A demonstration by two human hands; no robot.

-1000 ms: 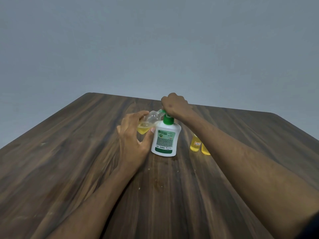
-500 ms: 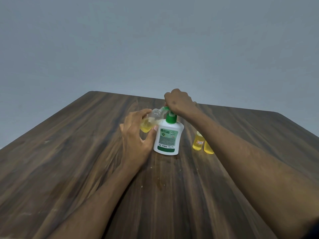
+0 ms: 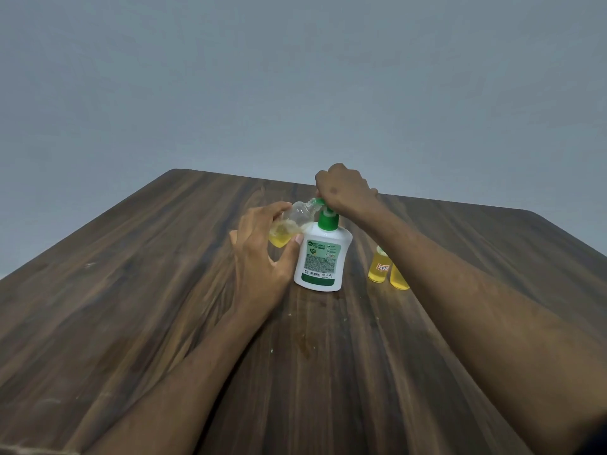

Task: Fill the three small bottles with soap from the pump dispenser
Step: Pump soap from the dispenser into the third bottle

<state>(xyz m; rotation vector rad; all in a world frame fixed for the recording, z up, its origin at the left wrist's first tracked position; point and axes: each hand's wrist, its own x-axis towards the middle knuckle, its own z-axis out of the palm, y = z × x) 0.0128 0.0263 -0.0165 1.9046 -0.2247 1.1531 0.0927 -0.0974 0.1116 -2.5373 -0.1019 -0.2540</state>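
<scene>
- Okay, I see the pump dispenser (image 3: pixel 322 257) upright near the middle of the wooden counter (image 3: pixel 131 307): white body, green collar and pump head.
- Right hand (image 3: pixel 345 188) sits on top of the pump head with fingers curled down over it; I can't tell how far the pump is pressed.
- Left hand (image 3: pixel 262 251) grips a small clear bottle (image 3: pixel 290 224), fingers and thumb wrapped round its lower part.
- That bottle is tilted, its mouth up against the green spout, its base toward the left; yellow soap pools in the low end, roughly partly full.
- Its side is just beside the dispenser's shoulder; touching or not, I can't say.
- Two more small bottles stand to the dispenser's right, close together: labelled bottle (image 3: pixel 378 267) and plain bottle (image 3: pixel 398 279), both full of yellow liquid and partly hidden by the right forearm.
- Grey wall (image 3: pixel 295 77) behind the counter.
</scene>
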